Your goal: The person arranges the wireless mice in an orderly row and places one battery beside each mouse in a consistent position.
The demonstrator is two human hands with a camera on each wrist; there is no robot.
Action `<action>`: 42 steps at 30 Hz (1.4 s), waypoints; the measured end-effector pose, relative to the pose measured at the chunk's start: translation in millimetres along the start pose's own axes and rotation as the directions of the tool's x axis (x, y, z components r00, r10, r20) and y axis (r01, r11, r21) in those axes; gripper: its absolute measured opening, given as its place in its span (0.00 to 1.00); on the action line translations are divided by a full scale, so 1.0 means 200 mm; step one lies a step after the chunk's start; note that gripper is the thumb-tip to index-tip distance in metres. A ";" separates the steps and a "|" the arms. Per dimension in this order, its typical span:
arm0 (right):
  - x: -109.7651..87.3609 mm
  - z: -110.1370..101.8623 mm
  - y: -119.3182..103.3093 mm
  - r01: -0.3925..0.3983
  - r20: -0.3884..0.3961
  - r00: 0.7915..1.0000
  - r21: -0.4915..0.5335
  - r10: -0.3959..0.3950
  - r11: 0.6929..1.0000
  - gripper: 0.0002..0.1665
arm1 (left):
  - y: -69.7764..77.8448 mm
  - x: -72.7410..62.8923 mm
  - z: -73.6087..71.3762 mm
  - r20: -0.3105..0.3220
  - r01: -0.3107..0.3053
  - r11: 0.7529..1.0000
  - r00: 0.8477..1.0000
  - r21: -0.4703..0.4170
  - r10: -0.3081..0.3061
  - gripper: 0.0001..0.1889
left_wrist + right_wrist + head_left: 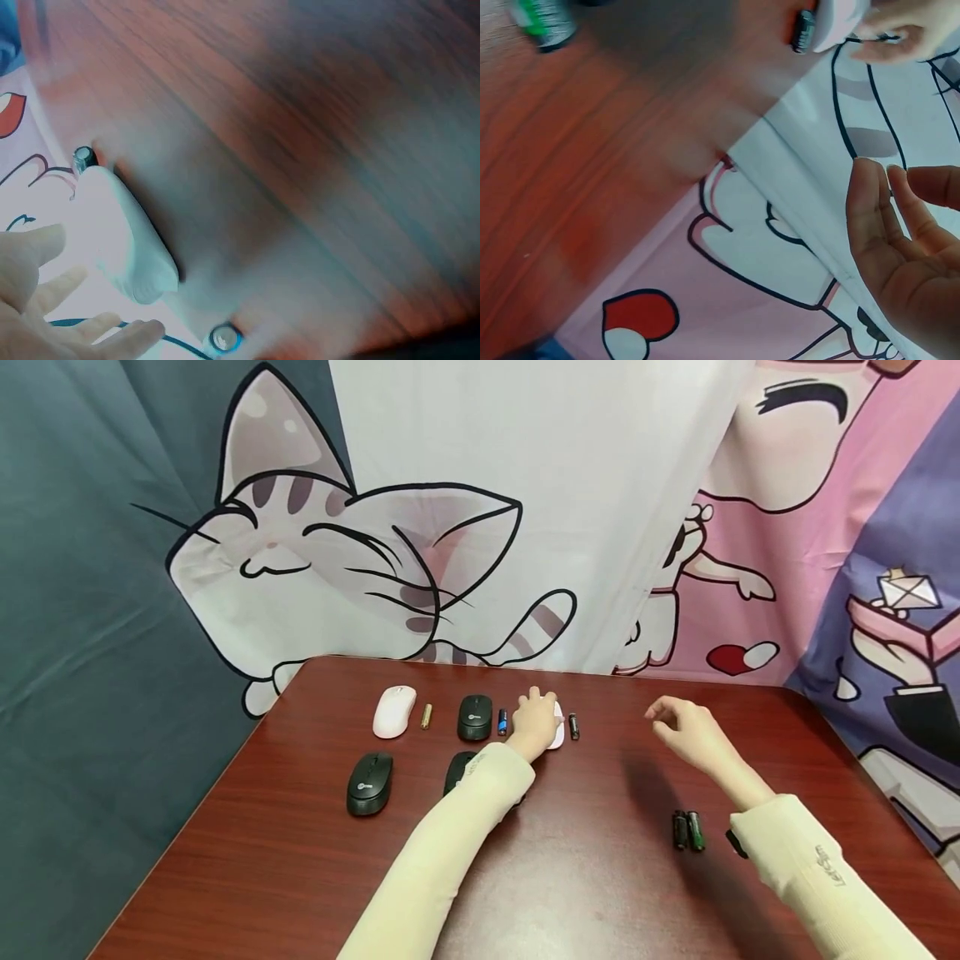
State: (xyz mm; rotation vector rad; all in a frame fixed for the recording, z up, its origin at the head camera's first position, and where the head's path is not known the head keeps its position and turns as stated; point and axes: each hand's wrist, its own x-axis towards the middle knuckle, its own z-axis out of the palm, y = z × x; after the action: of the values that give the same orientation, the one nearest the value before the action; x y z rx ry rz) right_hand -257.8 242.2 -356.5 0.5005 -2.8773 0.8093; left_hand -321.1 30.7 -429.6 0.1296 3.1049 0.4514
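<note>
My left hand [535, 720] is over a white computer mouse [557, 737] at the back of the table, hiding much of it. The left wrist view shows spread fingers beside the pale mouse [124, 240]. A dark battery [573, 727] lies just right of that mouse, and a blue battery [502, 722] lies left of the hand. Farther right, my right hand [693, 735] hovers above the table with loosely bent fingers and nothing in them. Two dark green batteries [688, 831] lie side by side nearer the front, below the right hand.
Another white mouse [393, 712] stands at the back left beside a gold battery [426, 717]. One black mouse [475, 717] is in the same row. A second black mouse [370, 784] sits nearer, and a third [454, 770] is partly hidden by the left sleeve. Printed curtains hang behind the table.
</note>
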 end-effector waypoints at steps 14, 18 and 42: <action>-0.20 0.05 0.14 -0.012 0.087 0.996 -0.082 0.019 0.997 0.03 | -0.12 -0.08 -0.13 -0.127 -0.192 0.974 0.976 -0.118 0.177 0.19; -0.28 0.08 0.19 -0.041 0.151 0.987 -0.100 0.056 0.994 0.03 | -0.20 -0.11 -0.16 -0.139 -0.203 0.970 0.973 -0.135 0.184 0.18; -0.48 0.19 0.25 -0.032 0.186 0.980 -0.217 0.073 0.976 0.22 | -0.63 -0.39 -0.33 -0.211 -0.273 0.955 0.946 -0.114 0.245 0.18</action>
State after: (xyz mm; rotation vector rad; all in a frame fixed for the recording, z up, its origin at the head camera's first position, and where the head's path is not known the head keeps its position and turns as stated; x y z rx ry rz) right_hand -186.1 290.1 -431.8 0.5043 -3.1188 0.4725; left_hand -255.2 -115.5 -402.9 0.5308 3.2424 0.7315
